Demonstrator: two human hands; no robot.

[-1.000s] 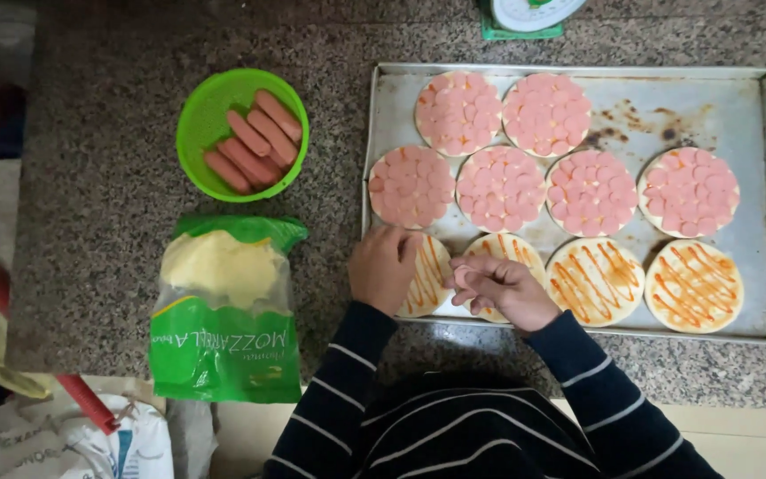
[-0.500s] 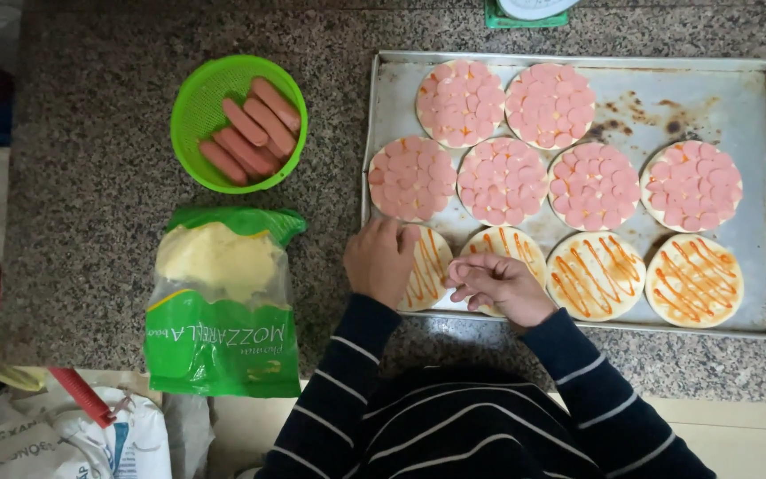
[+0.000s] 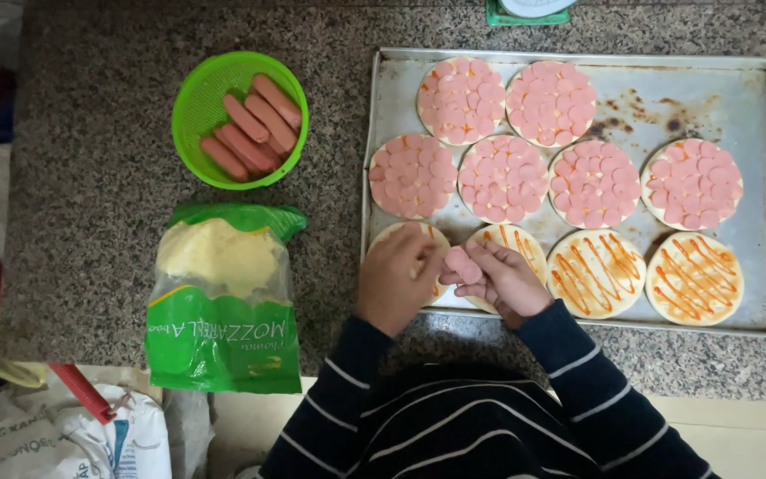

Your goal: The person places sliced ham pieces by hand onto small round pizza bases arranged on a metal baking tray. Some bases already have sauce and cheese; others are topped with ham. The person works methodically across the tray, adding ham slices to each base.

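Note:
My left hand [image 3: 396, 275] and my right hand [image 3: 500, 277] meet over the near left corner of a metal baking tray [image 3: 760, 106]. Both pinch a stack of pink sausage slices [image 3: 463, 264] between the fingertips. Under my left hand lies a small round pizza base [image 3: 401, 235], mostly hidden. A sauce-striped base [image 3: 516, 241] lies just beyond my right hand. Two more striped bases [image 3: 597, 272] [image 3: 696, 278] fill the near row. Several bases covered in pink sausage rounds [image 3: 503, 177] fill the two far rows.
A green bowl [image 3: 201, 98] of whole sausages [image 3: 254, 133] stands on the granite counter [image 3: 90, 177] left of the tray. A green bag of shredded cheese [image 3: 223, 302] lies below it at the counter edge. Sacks and a red hose [image 3: 82, 390] sit on the floor at left.
My hands have drawn together and lifted a little off the near left base; the stack of sausage slices now shows between their fingertips.

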